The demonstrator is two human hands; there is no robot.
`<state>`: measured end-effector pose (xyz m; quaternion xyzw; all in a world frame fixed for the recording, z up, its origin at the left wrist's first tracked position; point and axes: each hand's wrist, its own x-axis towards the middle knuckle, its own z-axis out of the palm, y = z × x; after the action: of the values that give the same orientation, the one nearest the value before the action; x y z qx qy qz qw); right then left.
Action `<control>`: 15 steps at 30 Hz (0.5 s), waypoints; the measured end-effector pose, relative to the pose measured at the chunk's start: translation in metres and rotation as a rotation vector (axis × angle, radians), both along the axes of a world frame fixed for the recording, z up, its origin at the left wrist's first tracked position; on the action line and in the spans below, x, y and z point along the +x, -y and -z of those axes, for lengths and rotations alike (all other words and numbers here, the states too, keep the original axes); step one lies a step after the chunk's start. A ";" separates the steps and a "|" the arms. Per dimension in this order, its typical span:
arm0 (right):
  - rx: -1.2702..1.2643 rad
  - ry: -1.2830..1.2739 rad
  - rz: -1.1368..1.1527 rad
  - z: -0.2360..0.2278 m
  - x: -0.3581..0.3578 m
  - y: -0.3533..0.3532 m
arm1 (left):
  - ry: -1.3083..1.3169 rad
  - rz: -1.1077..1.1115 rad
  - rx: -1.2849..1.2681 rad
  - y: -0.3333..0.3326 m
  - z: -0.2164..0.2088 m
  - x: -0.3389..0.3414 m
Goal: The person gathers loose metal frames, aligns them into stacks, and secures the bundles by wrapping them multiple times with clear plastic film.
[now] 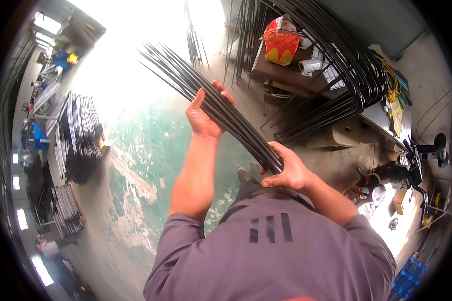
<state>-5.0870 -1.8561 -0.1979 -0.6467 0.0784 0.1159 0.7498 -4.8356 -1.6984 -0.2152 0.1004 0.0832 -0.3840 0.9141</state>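
Note:
A bundle of long thin black rods (226,114) lies slantwise across my front, its near end low on the right and its far end up on the left. My left hand (205,116) cradles the bundle around its middle, thumb on the near side and fingertips showing beyond it. Around the near end, my right hand (290,169) is closed, with the thumb beside the rod ends. At the far end the rods fan slightly apart against bright glare. Whether they are solid or hollow I cannot tell.
Bent black tubes (354,95) hang in a thick stack at the right, over a brown table (266,67) bearing a red and yellow bag (281,42) and a white roll (310,65). Stacked metal pieces (80,135) stand at the left. A motorbike (407,168) is parked right.

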 end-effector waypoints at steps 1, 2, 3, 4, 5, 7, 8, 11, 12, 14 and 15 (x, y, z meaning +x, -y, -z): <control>-0.008 -0.060 0.057 0.003 -0.009 0.001 | -0.014 0.029 0.001 0.004 0.000 0.002; -0.009 -0.124 0.109 0.005 -0.019 0.000 | -0.032 0.054 0.007 0.005 -0.002 0.003; -0.005 -0.073 0.137 -0.001 -0.026 0.000 | -0.060 0.064 0.015 0.006 -0.003 0.006; -0.020 -0.092 0.132 0.005 -0.037 0.000 | -0.035 0.051 0.047 0.006 -0.004 0.009; -0.039 -0.081 0.132 0.004 -0.047 0.002 | -0.013 0.033 0.075 0.007 -0.003 0.014; -0.069 -0.053 0.122 0.005 -0.066 0.009 | 0.046 0.002 0.112 0.002 0.001 0.027; -0.079 -0.036 0.116 0.008 -0.070 0.013 | 0.071 -0.028 0.115 -0.001 0.002 0.036; -0.103 -0.068 0.093 -0.005 -0.083 0.027 | 0.127 -0.123 0.126 -0.015 0.009 0.064; -0.089 -0.077 0.089 -0.007 -0.085 0.029 | 0.180 -0.152 0.103 -0.018 0.010 0.068; -0.187 -0.022 0.165 -0.012 -0.083 0.025 | 0.165 -0.158 0.059 -0.029 0.020 0.078; -0.248 0.034 0.266 -0.011 -0.087 0.017 | 0.135 -0.177 0.073 -0.026 0.021 0.080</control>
<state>-5.1736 -1.8732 -0.1866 -0.7199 0.1642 -0.0061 0.6744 -4.7560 -1.6722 -0.2357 0.1518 0.0438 -0.2910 0.9436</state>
